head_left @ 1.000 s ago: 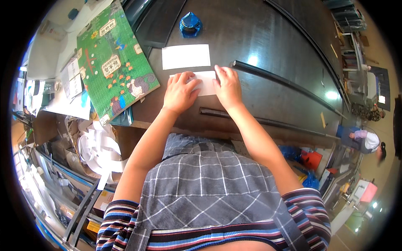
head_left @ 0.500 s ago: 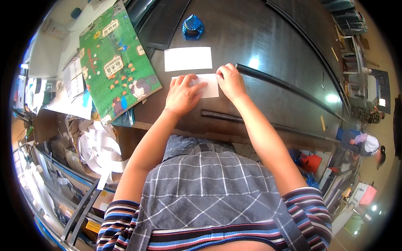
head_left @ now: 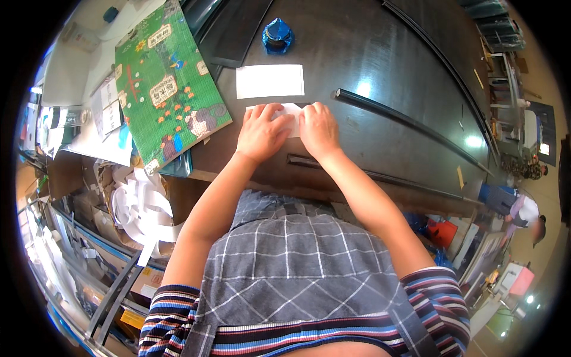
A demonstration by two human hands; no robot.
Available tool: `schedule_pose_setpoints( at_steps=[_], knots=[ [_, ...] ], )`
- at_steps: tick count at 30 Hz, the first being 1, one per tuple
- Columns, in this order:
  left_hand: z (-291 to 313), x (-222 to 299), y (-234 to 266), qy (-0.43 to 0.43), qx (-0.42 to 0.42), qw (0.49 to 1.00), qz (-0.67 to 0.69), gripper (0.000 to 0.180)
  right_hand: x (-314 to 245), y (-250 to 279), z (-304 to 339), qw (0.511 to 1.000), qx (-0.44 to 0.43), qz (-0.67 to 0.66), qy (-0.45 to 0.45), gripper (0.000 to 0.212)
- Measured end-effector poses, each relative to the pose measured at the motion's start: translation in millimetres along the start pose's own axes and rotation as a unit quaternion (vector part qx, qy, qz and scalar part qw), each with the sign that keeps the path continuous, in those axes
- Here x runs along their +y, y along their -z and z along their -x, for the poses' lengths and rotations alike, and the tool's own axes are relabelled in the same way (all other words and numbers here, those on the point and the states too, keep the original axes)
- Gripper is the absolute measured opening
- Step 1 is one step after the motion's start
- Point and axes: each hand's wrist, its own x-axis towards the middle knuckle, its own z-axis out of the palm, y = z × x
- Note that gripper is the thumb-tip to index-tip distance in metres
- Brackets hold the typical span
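A small white sheet of paper [head_left: 291, 110] lies on the dark tabletop in front of me, mostly covered by both hands. My left hand [head_left: 262, 130] rests on its left part with curled fingers, closed on the paper. Close beside it, my right hand [head_left: 319, 128] pinches the paper's right side, where an edge looks lifted or folded over. Just beyond lies a second white rectangular sheet [head_left: 270, 81], flat and untouched. Farther back sits a round dark object in crumpled blue wrapping [head_left: 278, 37].
A green illustrated board [head_left: 172, 89] lies left of my hands. Dark rods, one a long black tube [head_left: 410, 128], cross the table on the right. White strips [head_left: 140, 208] fill a carton at lower left. A person [head_left: 523, 211] is far off at the right.
My right hand has moved left, toward my left hand, bringing the right edge of the paper with it. My left hand stays nearly in place. The distant person has shifted slightly.
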Motion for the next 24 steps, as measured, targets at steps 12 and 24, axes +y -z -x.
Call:
schedule_pose_setpoints(
  at_steps=[12,24],
  knots=[
    [-46.5,18.9,-5.5,-0.004,-0.131,0.991,0.004,0.065,11.9,8.5,13.6,0.98,0.052,-0.146,0.128,0.008],
    [-19.0,15.4,6.2,0.018,-0.053,0.998,-0.018,0.064,-7.7,18.5,-9.5,0.993,0.025,-0.039,0.109,0.006]
  ],
)
